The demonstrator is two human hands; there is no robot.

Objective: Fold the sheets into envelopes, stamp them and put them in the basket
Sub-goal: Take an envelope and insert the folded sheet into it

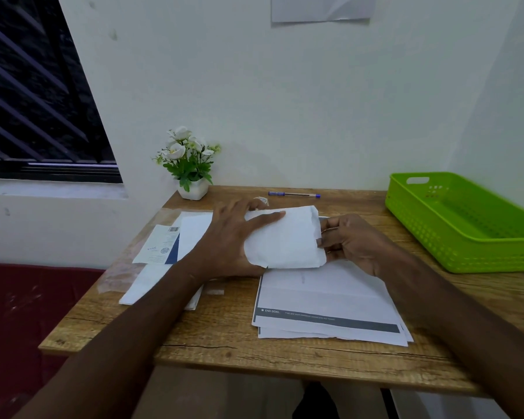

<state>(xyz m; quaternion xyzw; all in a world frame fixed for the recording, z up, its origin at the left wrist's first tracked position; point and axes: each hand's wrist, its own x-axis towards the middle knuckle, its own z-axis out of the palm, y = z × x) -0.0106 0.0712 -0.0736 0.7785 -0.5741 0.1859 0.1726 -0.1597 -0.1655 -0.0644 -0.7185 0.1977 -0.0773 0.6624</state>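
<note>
A folded white sheet is held just above the wooden table, over the far end of a stack of printed sheets. My left hand lies flat on its left part, fingers spread along the top edge. My right hand pinches its right edge between thumb and fingers. A green plastic basket stands at the table's right side and looks empty. Under my left forearm lies another pile of white sheets with a small printed slip on top.
A blue pen lies near the wall at the back. A small white pot of artificial flowers stands at the back left corner. A small clear object sits behind my left hand. A window is at the left.
</note>
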